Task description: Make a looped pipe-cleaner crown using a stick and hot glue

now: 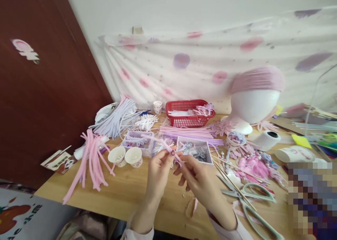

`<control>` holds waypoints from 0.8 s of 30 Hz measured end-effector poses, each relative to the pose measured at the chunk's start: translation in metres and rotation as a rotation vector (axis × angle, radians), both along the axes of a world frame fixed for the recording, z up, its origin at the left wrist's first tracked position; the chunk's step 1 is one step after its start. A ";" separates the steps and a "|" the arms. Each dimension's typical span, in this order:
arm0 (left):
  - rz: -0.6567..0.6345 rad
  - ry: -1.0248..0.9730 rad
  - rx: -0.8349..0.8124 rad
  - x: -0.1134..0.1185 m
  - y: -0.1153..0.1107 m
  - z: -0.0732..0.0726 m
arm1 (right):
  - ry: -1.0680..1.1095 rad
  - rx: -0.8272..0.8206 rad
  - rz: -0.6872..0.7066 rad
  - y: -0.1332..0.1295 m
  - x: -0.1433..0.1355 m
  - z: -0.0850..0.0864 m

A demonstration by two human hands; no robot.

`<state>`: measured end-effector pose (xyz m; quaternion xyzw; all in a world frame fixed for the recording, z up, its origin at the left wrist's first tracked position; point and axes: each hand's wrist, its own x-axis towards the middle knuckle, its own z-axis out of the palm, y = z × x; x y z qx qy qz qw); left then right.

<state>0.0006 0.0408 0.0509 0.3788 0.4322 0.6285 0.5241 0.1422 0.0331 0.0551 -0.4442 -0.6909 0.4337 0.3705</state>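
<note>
Over the middle of the table, my left hand (161, 168) pinches a pink pipe cleaner (165, 144) between thumb and fingertips. My right hand (196, 173) meets it there, its thumb and index finger closed on the same pipe cleaner, the other fingers curled below. One end of the strand points up and to the left, past the fingertips. Just behind my hands stand a box of small plastic packets (196, 150) and a lilac box (139, 143). Two paper cups (133, 157) with small white beads sit to the left of my hands.
Pink pipe cleaners (91, 159) hang over the left table edge beside a pale bundle (117, 117). A red basket (189, 121) stands at the back. A white foam head (254, 103) is at the right, with green-handled scissors (250, 201) and sticks (234, 182) nearer me.
</note>
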 end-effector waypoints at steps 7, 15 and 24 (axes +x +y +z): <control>0.100 -0.159 -0.004 0.000 0.012 -0.007 | -0.065 -0.066 0.041 0.001 0.018 -0.011; 0.180 -0.291 0.027 0.006 0.018 -0.007 | -0.224 -0.028 0.087 -0.006 0.024 -0.019; 0.233 -0.351 0.055 -0.003 0.024 -0.005 | -0.265 -0.146 0.158 -0.007 0.028 -0.022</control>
